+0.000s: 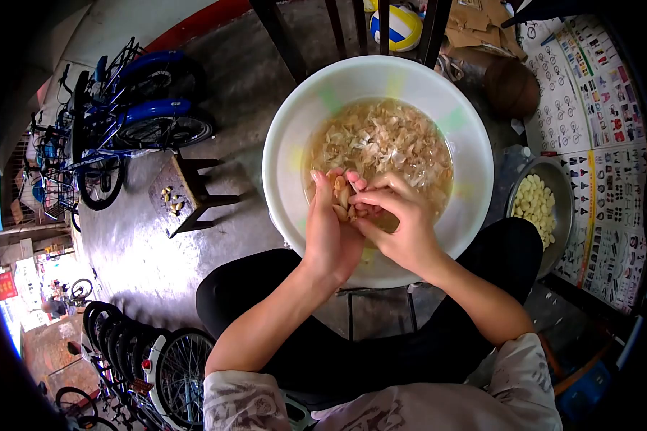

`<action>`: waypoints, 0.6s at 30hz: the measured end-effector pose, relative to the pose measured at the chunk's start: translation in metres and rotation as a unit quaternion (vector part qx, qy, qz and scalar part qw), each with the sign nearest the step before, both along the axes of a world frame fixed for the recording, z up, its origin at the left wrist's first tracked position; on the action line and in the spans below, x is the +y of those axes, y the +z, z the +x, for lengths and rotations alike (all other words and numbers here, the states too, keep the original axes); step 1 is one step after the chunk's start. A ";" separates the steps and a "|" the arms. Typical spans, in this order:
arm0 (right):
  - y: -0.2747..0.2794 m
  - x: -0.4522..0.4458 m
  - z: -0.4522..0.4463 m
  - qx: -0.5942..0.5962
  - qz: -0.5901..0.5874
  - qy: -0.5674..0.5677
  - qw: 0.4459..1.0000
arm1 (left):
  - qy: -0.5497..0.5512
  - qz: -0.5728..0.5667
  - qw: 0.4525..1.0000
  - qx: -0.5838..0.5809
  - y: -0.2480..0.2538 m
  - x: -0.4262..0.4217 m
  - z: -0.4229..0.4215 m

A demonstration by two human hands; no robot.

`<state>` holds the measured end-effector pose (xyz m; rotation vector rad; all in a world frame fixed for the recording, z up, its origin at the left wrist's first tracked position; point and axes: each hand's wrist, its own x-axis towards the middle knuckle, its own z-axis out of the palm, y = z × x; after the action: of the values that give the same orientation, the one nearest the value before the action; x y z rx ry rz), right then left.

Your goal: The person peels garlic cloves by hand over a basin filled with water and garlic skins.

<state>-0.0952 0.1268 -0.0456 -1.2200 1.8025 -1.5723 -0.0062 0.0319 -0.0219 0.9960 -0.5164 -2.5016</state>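
Nearest the camera, wears a pale printed T-shirt (402, 409) along the lower edge, with black trousers (233, 287) parted around a big white plastic basin (287, 165). Cups a few brown-skinned garlic cloves (342, 197) in the left hand (331, 233), palm up and fingers curled, over the near-left part of the basin. Holds the right hand (402, 223) directly to the right of those cloves, touching or almost touching, with thumb and forefinger pinched together; cannot tell whether around a clove or a scrap of skin. Uppermost clove set lengthwise, roughly away from the body and along the left fingers, so about square to the right fingers pointing in from the side. Extends both forearms (280, 316) forward, angled inward from the elbows. Just beyond, floating in water: a dense mat of papery garlic skins (388, 136). Past the right knee (514, 251), nearer the right hand: a steel bowl (564, 215) of peeled cloves (533, 205). Well apart on the left: a wooden stool (194, 190).
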 end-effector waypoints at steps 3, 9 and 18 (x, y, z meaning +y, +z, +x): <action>-0.001 0.001 0.000 0.007 -0.010 -0.003 1.000 | 0.006 0.029 1.000 0.010 -0.007 -0.004 0.000; -0.008 0.001 -0.002 0.137 -0.057 -0.028 0.988 | 0.016 0.051 0.999 0.003 0.004 -0.004 -0.005; -0.014 -0.001 -0.008 -0.013 -0.120 -0.047 0.992 | 0.001 0.064 0.998 -0.018 0.008 -0.002 -0.002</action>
<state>-0.1028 0.1256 -0.0594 -1.2281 1.7151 -1.8940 -0.0085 0.0296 -0.0140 1.0908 -0.3704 -2.5460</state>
